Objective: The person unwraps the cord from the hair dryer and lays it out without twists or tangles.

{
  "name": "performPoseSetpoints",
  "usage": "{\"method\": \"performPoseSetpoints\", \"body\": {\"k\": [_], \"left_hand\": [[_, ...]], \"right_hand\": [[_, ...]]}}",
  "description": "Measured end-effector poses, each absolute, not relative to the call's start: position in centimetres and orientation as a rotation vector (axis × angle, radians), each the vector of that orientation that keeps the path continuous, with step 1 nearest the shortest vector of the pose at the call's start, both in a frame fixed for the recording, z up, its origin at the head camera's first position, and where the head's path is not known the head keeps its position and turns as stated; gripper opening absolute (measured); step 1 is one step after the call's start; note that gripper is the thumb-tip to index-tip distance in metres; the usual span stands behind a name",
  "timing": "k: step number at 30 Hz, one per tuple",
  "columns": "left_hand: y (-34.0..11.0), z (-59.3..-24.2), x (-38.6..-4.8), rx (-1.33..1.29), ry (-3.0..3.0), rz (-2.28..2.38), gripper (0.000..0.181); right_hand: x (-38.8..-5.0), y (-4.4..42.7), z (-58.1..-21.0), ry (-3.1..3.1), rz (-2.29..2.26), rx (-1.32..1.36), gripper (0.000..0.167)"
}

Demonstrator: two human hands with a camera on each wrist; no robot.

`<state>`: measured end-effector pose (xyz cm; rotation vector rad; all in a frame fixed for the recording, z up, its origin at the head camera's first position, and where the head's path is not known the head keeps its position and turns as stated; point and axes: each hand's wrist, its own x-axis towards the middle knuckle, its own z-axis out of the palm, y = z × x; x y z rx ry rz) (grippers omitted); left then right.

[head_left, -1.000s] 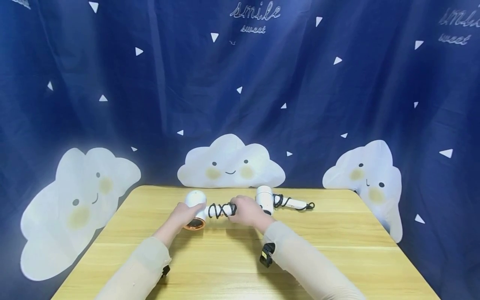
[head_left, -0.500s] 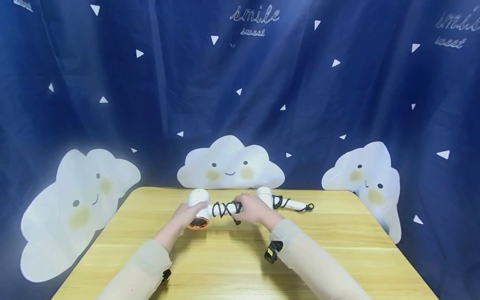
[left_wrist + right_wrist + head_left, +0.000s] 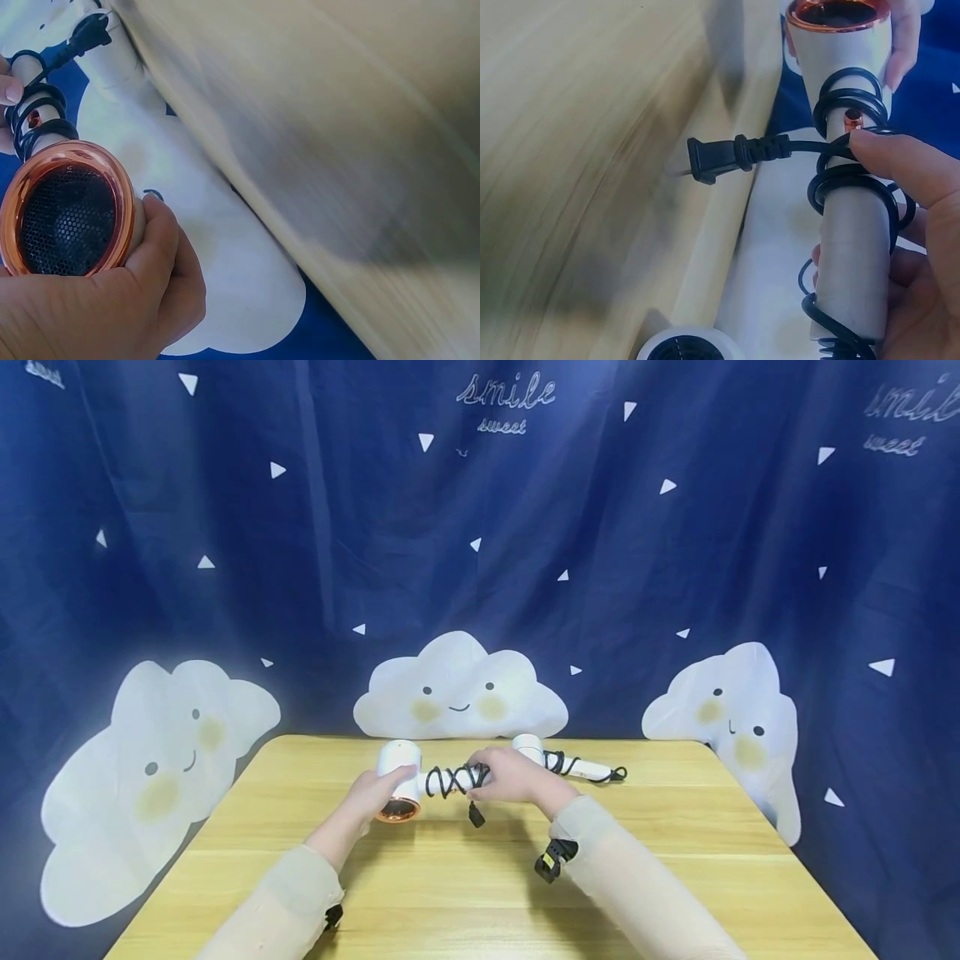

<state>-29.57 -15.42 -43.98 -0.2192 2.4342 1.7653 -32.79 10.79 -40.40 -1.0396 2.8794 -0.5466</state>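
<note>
A white hair dryer [image 3: 400, 758] with a copper-coloured rim is held between both hands over the far part of the table. My left hand [image 3: 372, 793] grips its barrel, whose black mesh end shows in the left wrist view. On the handle [image 3: 851, 262], wrapped in black cord [image 3: 847, 180], my right hand [image 3: 512, 775] has its fingers curled, and the thumb presses the cord. The plug [image 3: 724, 156] dangles free beside the handle. Some of the right fingers are hidden behind the handle.
A second white hair dryer [image 3: 591, 768], its handle also wrapped in black cord, lies on the wooden table [image 3: 450, 885] just right of my right hand. Behind the far table edge hangs a blue curtain [image 3: 480, 593] with cloud prints.
Both hands have shifted slightly right with the hair dryer. Its plug, hidden a second ago, now hangs below the right hand. The second hair dryer stays put.
</note>
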Motion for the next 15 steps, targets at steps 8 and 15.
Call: {"method": "performPoseSetpoints", "body": {"k": [8,15], "left_hand": [[-15.28,-43.86,-29.45,-0.228,2.403,1.775,0.072],[-15.37,-43.94,-29.17,-0.202,2.396,1.776,0.076]], "right_hand": [[-32.31,10.99,-39.86,2.851,-0.595,-1.056,0.063],[-32.34,11.13,-40.18,2.852,-0.597,-1.044,0.065]]}}
